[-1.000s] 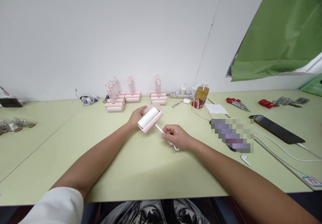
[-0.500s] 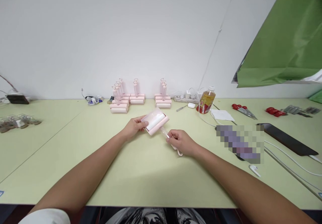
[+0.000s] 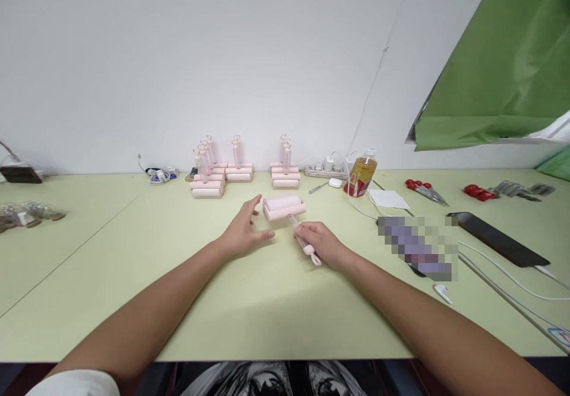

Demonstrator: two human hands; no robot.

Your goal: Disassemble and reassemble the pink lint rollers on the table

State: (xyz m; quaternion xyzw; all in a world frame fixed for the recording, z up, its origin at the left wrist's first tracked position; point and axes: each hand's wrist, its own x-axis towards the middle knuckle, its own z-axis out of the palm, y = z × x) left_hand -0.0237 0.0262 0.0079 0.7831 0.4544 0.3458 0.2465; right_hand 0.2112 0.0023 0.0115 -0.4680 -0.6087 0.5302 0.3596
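A pink lint roller (image 3: 285,208) with a clear handle and a strap loop is above the middle of the table. My right hand (image 3: 321,243) is closed round its handle, the roller head pointing away from me. My left hand (image 3: 244,230) is just left of the head, fingers and thumb spread, holding nothing. The head's cover looks closed over the roll. Further back, several similar lint rollers (image 3: 207,189) stand in groups with their handles upright, and two more (image 3: 285,180) stand a little to the right.
Toward the right are a bottle of yellow liquid (image 3: 361,174), a power strip (image 3: 325,171), a screwdriver (image 3: 317,188), white paper (image 3: 389,199), red-handled tools (image 3: 423,189), a black phone (image 3: 496,238) and an earbud (image 3: 442,292). Clear jars (image 3: 31,212) lie far left. A wall borders the table's back.
My left hand has let go of the roller head and opened to its left. The transparent cover, raised before, now lies against the head, which my right hand has turned more level.
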